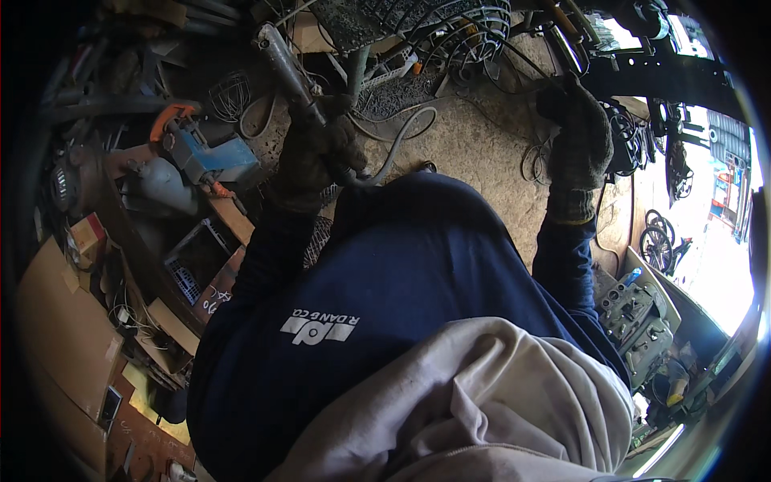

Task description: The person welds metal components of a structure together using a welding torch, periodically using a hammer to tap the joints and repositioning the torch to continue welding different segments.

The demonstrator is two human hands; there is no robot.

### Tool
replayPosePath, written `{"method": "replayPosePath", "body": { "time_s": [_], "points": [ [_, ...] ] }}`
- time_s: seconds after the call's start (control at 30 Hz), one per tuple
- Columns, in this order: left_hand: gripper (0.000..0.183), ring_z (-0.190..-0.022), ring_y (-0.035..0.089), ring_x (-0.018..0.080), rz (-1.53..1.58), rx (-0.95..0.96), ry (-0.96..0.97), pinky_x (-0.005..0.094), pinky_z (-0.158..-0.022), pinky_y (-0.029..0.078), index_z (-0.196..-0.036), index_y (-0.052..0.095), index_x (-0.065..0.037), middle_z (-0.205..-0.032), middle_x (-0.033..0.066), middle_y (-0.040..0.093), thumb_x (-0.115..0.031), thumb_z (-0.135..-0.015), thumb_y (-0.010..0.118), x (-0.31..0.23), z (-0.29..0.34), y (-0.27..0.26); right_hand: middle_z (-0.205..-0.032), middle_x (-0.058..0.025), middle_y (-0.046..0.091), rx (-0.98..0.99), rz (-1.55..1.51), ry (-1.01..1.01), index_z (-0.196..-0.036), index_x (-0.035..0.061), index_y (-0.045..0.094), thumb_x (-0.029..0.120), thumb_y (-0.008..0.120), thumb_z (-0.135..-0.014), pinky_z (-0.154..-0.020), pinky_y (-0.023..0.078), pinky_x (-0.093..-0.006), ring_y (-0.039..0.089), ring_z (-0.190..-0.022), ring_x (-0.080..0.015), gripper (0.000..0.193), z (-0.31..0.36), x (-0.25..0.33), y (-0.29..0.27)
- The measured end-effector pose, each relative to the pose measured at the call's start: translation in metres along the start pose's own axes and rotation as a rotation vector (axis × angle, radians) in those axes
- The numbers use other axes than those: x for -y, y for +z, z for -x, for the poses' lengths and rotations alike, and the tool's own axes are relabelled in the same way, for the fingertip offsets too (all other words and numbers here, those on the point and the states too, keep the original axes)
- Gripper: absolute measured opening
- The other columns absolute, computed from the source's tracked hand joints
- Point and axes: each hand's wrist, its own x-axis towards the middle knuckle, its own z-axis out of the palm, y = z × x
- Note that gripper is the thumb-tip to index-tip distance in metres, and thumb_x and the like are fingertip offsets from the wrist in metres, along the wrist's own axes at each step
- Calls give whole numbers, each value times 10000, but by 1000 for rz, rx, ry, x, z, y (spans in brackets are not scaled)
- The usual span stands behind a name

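Note:
My left hand (317, 153), in a dark work glove, is closed round the handle of a long grey metal tool (283, 58) that points up and to the left. A grey hose (401, 132) loops away from the tool's lower end across the sandy ground. My right hand (580, 136), also in a dark glove, is raised at the end of a black metal bar (662, 74). Its fingers are curled, and what they hold is hidden. My dark blue sleeves and light trousers fill the lower middle of the view.
A blue and orange power tool (205, 153) lies on a cluttered bench at the left. Beside it are a plastic crate (195, 261) and cardboard (60, 321). Wire cages and cables (470, 36) pile up ahead. A grey engine block (638, 317) sits at the lower right.

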Motion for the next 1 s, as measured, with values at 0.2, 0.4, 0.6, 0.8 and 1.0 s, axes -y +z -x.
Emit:
{"method": "replayPosePath", "body": {
  "time_s": [0.2,0.4,0.6,0.8,1.0],
  "points": [
    [472,-630,593,187,38,63,-31,391,-630,566,-1322,522,-47,-738,42,539,-44,-867,644,-2,1,3,-1029,-167,730,-11,-35,7,-1251,-45,619,187,567,-1027,-827,578,-345,725,-906,-238,327,6,1,0],
    [417,-854,693,239,8,-32,-32,464,-739,626,-1244,578,-59,-946,70,642,0,-843,676,-3,1,19,-1031,-165,726,-15,12,-48,-1261,-39,611,174,575,-1023,-820,583,-337,728,-898,-241,321,9,3,1],
    [391,-908,695,223,20,-54,-26,449,-738,626,-1221,579,-55,-1044,89,651,14,-845,662,3,5,17,-1042,-164,727,-35,-16,-76,-1263,-41,609,184,572,-1026,-829,586,-355,728,-913,-251,329,11,1,1],
    [320,-666,699,233,-88,-68,-22,368,-607,604,-1189,573,-23,-798,106,673,-22,-876,639,2,1,16,-1064,-186,723,1,-166,-3,-1269,-41,605,184,563,-1028,-837,587,-374,726,-928,-266,332,9,-5,-7],
    [464,-631,692,225,-120,-5,35,355,-564,593,-1317,531,-40,-752,118,676,-271,-939,670,0,-1,13,-1076,-192,718,-23,-122,14,-1287,-59,586,218,588,-1018,-850,582,-372,723,-915,-268,387,8,-7,-10]
  ]
}}
